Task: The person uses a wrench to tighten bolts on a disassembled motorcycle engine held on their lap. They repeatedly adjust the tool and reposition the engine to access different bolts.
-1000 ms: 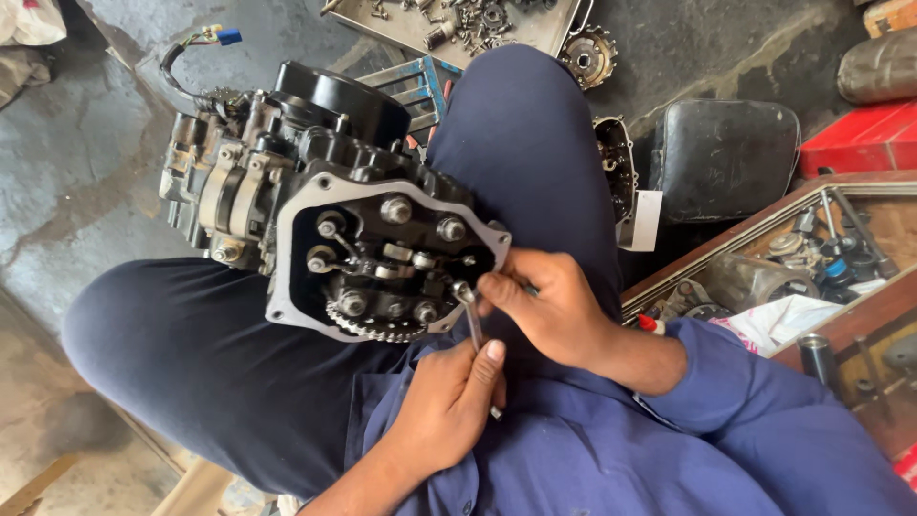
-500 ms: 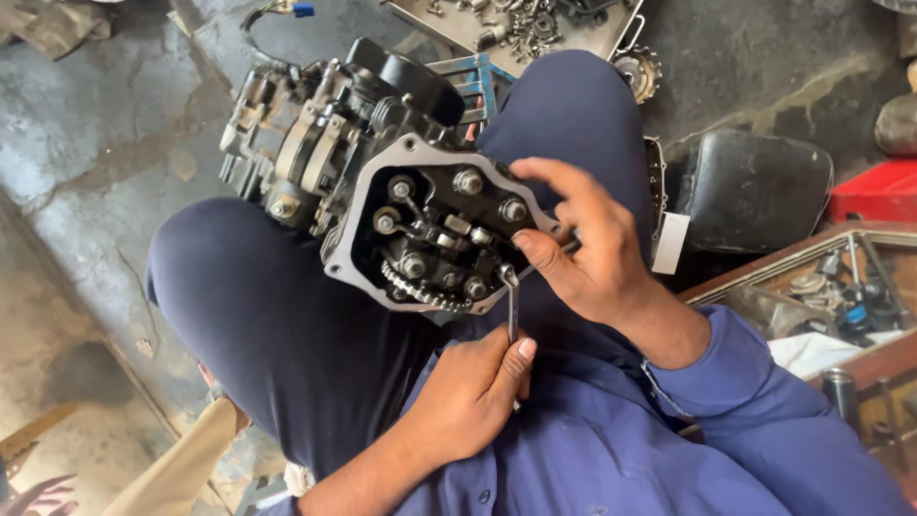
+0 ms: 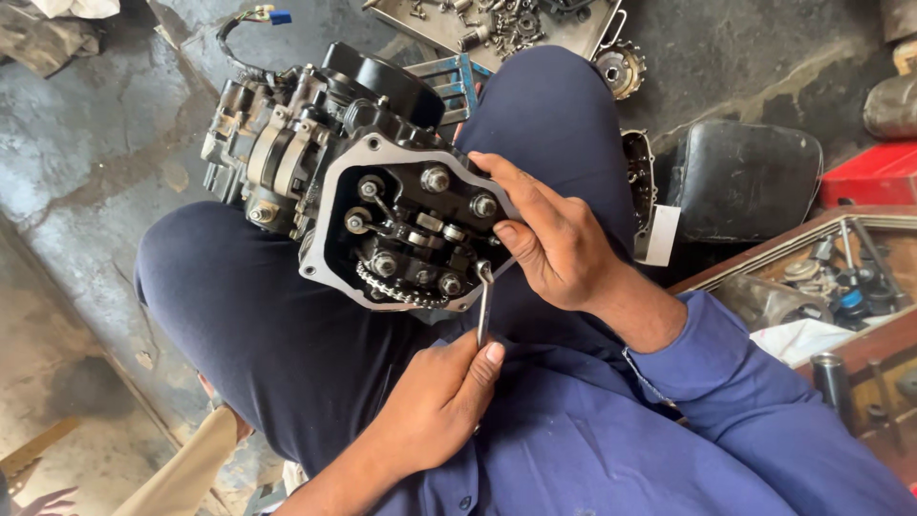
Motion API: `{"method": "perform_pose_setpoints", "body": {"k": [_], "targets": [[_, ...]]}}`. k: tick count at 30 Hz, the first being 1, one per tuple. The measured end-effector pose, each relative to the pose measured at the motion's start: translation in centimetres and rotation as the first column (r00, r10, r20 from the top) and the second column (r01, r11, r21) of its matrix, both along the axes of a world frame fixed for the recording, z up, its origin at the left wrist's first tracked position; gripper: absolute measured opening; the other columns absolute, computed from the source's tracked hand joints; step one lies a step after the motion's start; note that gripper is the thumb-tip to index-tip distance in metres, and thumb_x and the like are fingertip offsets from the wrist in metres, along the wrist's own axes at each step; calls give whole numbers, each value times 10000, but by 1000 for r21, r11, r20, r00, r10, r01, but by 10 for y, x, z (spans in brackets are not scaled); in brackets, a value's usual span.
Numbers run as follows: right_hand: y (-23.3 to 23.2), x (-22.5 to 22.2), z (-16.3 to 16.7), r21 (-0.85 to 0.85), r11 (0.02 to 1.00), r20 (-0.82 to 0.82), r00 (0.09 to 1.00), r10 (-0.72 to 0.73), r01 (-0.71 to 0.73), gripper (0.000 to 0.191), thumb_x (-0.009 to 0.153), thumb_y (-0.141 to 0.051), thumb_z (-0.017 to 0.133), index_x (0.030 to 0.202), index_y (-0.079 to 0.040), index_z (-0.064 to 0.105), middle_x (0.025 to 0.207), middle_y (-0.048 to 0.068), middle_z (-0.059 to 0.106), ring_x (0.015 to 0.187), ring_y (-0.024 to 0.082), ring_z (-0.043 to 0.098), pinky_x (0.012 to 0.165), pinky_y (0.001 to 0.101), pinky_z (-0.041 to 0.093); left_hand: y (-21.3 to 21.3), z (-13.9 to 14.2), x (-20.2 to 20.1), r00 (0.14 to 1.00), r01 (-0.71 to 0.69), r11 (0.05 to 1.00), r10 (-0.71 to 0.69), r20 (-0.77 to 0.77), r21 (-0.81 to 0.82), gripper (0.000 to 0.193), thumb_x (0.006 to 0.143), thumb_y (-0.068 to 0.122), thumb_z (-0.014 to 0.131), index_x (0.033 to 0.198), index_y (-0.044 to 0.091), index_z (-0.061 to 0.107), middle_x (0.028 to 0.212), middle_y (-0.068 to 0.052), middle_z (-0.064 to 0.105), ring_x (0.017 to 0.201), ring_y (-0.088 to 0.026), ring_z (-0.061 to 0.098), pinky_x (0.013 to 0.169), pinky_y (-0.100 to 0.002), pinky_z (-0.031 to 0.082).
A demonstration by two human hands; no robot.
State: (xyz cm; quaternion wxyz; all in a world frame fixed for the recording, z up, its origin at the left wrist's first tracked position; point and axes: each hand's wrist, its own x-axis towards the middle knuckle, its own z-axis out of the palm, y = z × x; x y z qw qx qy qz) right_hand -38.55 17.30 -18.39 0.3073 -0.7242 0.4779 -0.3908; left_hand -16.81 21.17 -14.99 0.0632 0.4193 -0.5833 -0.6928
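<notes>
Head view, looking down at a lap. The engine (image 3: 373, 201) rests on the person's thighs, tilted, its open head cover side facing up toward me.

Which hand is which: the camera looks down the wearer's body, so the picture is turned. I take the hand low in the picture as the left and the one coming in from the picture's right as the right.

Left hand (image 3: 435, 406): wrist bent, fingers curled shut round the lower end of a thin metal wrench (image 3: 482, 311), thumb laid along the shaft. The wrench stands nearly upright in the picture, its top end at the engine's near right corner, by a bolt there.

Right hand (image 3: 549, 239): comes in over the right thigh, palm down, fingers spread and laid against the right edge of the engine's grey rim, thumb tucked toward the wrench tip. It steadies rather than pinches; I cannot tell if it touches the wrench.

Materials: cast grey rim, dull and greasy; dark cavity inside with round bright bolt heads and a fine-linked chain (image 3: 396, 290) along the near edge. Finned, oily block beyond. Clothing (image 3: 573, 440) is dark blue cloth, creased.

Far side: metal tray (image 3: 401, 21) of loose bolts, a toothed gear (image 3: 619, 69). Right: black seat pad (image 3: 745, 182), red box (image 3: 874, 177), wooden drawer (image 3: 821, 277) of parts. Concrete floor (image 3: 86, 162), stained.
</notes>
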Motion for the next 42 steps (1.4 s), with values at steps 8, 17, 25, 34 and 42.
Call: {"method": "perform_pose_setpoints", "body": {"k": [8, 17, 25, 34, 42], "targets": [[2, 3, -9, -79, 996, -46, 999, 29, -32, 412, 1133, -230, 516, 1387, 94, 512, 1504, 298, 522, 1274, 436, 675, 991, 396, 615, -18, 14, 21, 992, 84, 985, -97, 76, 150, 439, 1058, 320, 454, 744, 29, 550, 478, -66, 553, 405, -213, 553, 446, -373, 462], [3, 4, -12, -138, 990, -100, 995, 27, -40, 492, 1124, -267, 533, 1419, 123, 480, 1510, 290, 523, 1201, 409, 709, 961, 394, 615, -27, 24, 34, 983, 158, 985, -164, 87, 74, 421, 1043, 303, 475, 744, 13, 536, 495, -127, 542, 437, -297, 555, 466, -417, 445], [2, 11, -9, -188, 981, -163, 986, 21, -51, 531, 1086, -329, 551, 1362, 124, 532, 1451, 307, 567, 1025, 367, 732, 848, 414, 600, -23, 22, 58, 986, 167, 974, -167, 17, -153, 364, 1057, 261, 516, 782, 30, 575, 583, -158, 570, 532, -379, 566, 525, -456, 454], [7, 9, -4, -157, 987, -13, 1000, 11, -13, 506, 1060, -353, 578, 1316, 83, 590, 1341, 266, 658, 1059, 326, 758, 818, 326, 620, 7, 22, 32, 990, -94, 987, 106, 92, -127, 295, 1036, 264, 466, 878, 66, 616, 561, -170, 592, 529, -359, 634, 543, -460, 492], [22, 17, -16, -38, 984, 29, 985, -171, 172, 418, 1018, -223, 660, 1320, 59, 593, 1357, 234, 681, 790, 219, 692, 718, 287, 583, -10, 44, 58, 984, 169, 856, -172, 38, -489, 297, 995, 311, 616, 807, 82, 594, 615, -142, 590, 589, -351, 614, 553, -444, 442]]}}
